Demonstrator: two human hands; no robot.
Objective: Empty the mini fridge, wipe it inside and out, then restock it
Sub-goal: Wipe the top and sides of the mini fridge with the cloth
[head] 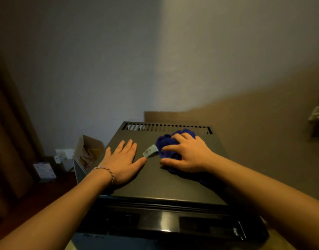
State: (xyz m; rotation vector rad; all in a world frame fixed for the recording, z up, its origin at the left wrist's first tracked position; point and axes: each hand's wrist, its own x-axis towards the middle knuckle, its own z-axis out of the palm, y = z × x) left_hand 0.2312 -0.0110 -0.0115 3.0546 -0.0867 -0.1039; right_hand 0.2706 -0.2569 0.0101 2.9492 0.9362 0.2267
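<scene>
The black mini fridge (155,184) fills the lower middle of the head view, seen from above, with a row of vent slots along its back edge. My left hand (121,161) rests flat on the left part of its top, fingers straight. My right hand (186,154) grips a bunched blue cloth (166,141) pressed on the top near the back right. A pale tag (150,150) sticks out of the cloth between the two hands. The fridge's door front is mostly out of sight below.
An open cardboard box (88,152) leans against the fridge's left side. Small white boxes (63,156) and a printed card (44,171) sit on the dark floor at left. A wall stands right behind the fridge. Something pale (317,114) sits at the far right.
</scene>
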